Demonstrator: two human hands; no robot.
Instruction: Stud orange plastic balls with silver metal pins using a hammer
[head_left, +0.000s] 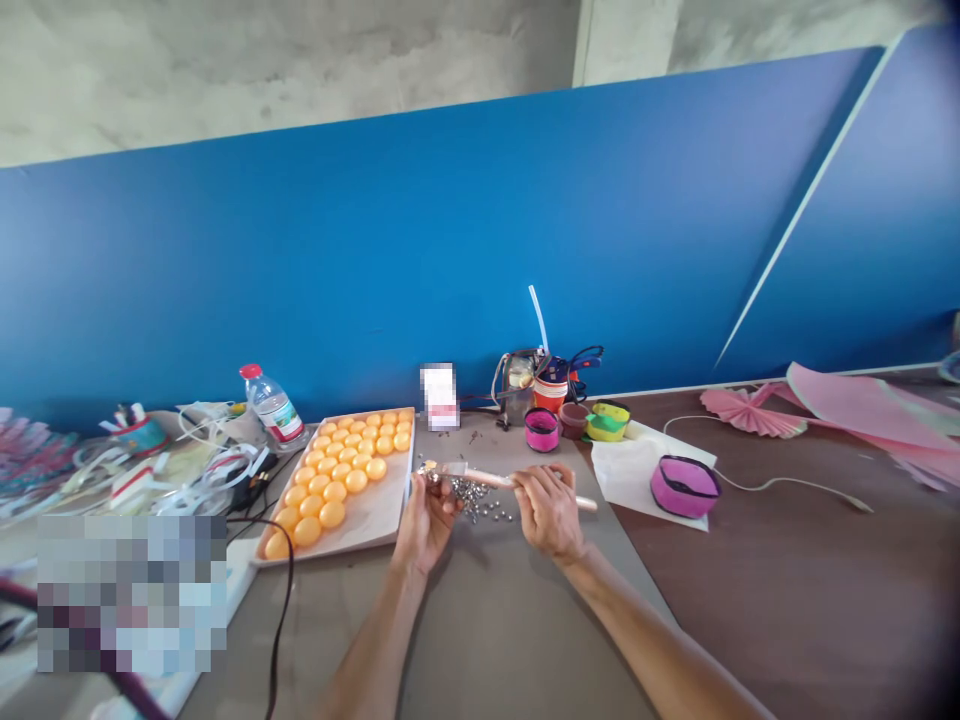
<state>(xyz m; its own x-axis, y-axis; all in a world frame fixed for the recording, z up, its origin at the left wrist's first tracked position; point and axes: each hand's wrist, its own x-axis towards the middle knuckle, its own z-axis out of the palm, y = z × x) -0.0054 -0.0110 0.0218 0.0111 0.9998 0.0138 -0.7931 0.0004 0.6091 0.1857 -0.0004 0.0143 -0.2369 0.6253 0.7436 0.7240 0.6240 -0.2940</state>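
My right hand [551, 507] is closed around a long, pale-handled tool like a brush [489, 479], its wide end pointing left. That end reaches my left hand [427, 522], whose fingers are closed around a small shiny piece [430, 468] too small to make out. Beneath and between my hands lies a heap of small silver metal beads [474, 498] on the grey mat [480, 610]. Just left of my left hand is a white tray [375, 520] with rows of orange balls [331, 482].
A water bottle [276, 410], tangled white cables [202, 460] and a pen cup [141, 435] stand at left. Behind the beads are a pink ring-shaped band [542, 430], a yellow-green one [607, 422] and red-white cups [551, 393]. Another pink band [684, 487] sits on white paper [619, 470].
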